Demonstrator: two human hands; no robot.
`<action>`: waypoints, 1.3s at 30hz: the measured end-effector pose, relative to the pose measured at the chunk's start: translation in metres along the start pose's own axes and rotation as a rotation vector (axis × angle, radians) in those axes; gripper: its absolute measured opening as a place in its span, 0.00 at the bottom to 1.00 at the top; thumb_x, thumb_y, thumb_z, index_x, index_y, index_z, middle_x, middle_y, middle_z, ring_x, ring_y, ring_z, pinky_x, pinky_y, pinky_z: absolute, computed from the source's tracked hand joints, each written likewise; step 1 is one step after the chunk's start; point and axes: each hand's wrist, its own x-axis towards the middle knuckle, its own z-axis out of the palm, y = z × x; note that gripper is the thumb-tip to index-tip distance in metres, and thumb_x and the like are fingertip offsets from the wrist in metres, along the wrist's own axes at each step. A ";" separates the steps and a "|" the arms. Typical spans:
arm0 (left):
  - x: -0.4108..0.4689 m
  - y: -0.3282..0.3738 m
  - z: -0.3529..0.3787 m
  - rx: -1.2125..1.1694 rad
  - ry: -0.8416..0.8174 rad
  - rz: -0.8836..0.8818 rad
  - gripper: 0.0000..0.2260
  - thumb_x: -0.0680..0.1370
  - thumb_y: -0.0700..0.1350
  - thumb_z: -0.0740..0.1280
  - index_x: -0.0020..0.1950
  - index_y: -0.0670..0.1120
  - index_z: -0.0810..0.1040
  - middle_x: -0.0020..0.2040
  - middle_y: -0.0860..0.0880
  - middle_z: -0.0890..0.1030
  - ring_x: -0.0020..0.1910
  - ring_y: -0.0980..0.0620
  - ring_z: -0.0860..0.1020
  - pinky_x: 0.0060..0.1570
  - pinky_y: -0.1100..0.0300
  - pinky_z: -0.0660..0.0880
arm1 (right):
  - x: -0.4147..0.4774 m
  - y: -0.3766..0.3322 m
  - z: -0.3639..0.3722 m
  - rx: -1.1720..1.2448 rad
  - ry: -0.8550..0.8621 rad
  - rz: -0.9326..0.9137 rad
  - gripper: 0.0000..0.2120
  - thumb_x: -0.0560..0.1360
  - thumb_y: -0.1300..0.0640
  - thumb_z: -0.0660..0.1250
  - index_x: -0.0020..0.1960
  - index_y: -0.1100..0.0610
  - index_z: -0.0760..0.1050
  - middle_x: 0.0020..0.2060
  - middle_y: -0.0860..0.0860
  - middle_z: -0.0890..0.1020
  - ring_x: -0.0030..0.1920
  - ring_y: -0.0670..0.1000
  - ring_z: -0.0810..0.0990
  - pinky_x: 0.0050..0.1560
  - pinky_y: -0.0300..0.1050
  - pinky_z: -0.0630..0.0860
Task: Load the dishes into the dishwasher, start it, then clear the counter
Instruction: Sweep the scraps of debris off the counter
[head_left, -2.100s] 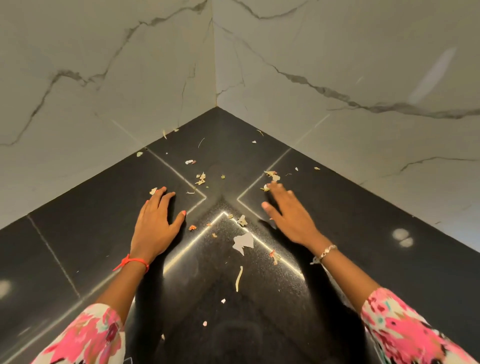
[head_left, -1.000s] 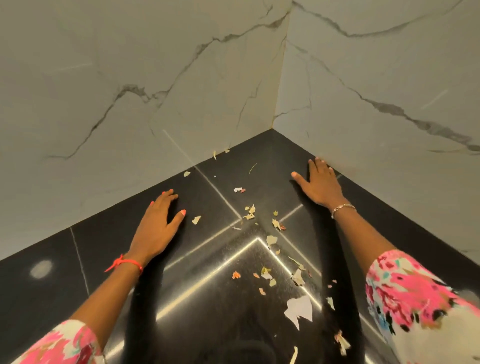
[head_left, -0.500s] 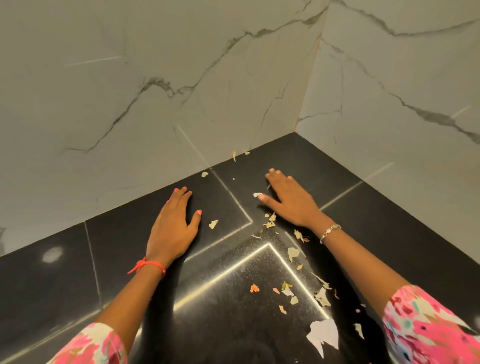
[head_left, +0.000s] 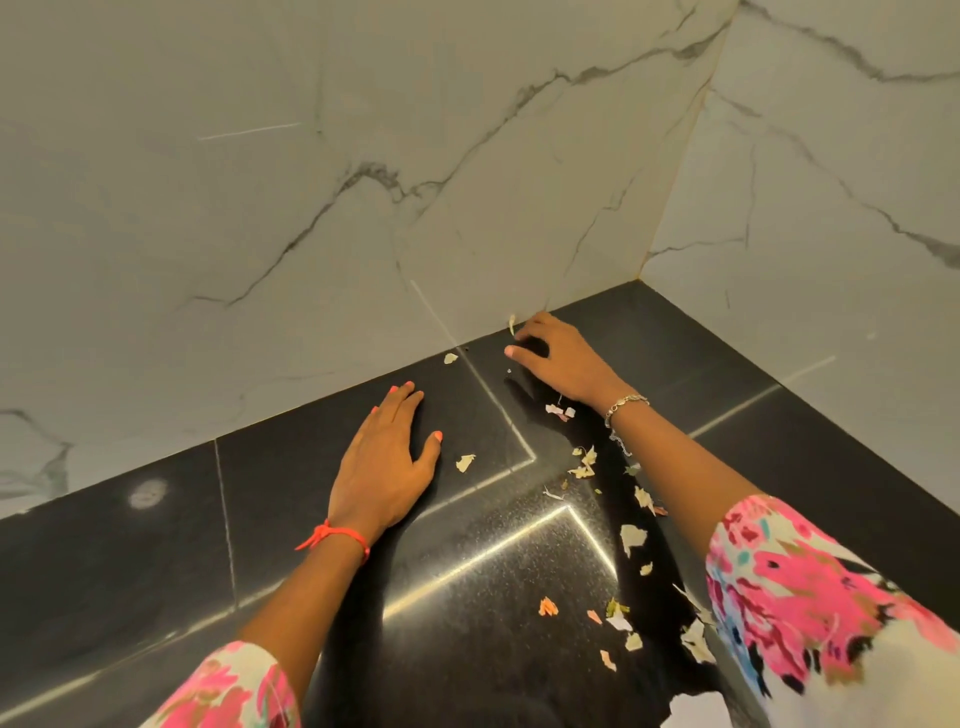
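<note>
Scraps (head_left: 632, 538) litter the counter (head_left: 130, 571) between the flat left hand (head_left: 382, 467) and the right hand (head_left: 563, 364), whose fingers curl by the wall, grip unclear.

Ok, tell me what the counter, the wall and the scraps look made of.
Counter: likely polished black granite, speckled, mirroring light strips.
Wall: glossy white marble-look tile, grey veins, visible joint.
Scraps: thin dry pale and orange flakes, maybe peel or paper; cannot tell.
</note>
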 end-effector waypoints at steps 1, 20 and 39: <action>0.000 0.000 0.000 0.000 0.000 -0.001 0.25 0.81 0.53 0.57 0.76 0.49 0.58 0.77 0.54 0.56 0.76 0.57 0.51 0.73 0.64 0.45 | 0.000 -0.002 0.002 0.119 0.102 -0.008 0.14 0.77 0.53 0.65 0.54 0.63 0.78 0.52 0.56 0.78 0.53 0.54 0.77 0.58 0.48 0.73; 0.000 -0.001 0.001 0.008 0.013 -0.007 0.25 0.80 0.54 0.58 0.76 0.50 0.58 0.77 0.54 0.56 0.76 0.57 0.53 0.74 0.62 0.47 | -0.001 -0.004 0.015 -0.123 -0.166 0.031 0.25 0.80 0.48 0.56 0.75 0.54 0.58 0.76 0.50 0.56 0.75 0.51 0.55 0.73 0.46 0.52; 0.002 -0.002 0.002 0.006 0.004 -0.006 0.23 0.81 0.45 0.56 0.76 0.47 0.59 0.77 0.52 0.57 0.76 0.55 0.53 0.72 0.65 0.45 | -0.049 -0.032 0.025 0.163 -0.391 -0.191 0.18 0.81 0.59 0.57 0.70 0.55 0.68 0.71 0.46 0.67 0.73 0.41 0.60 0.73 0.34 0.49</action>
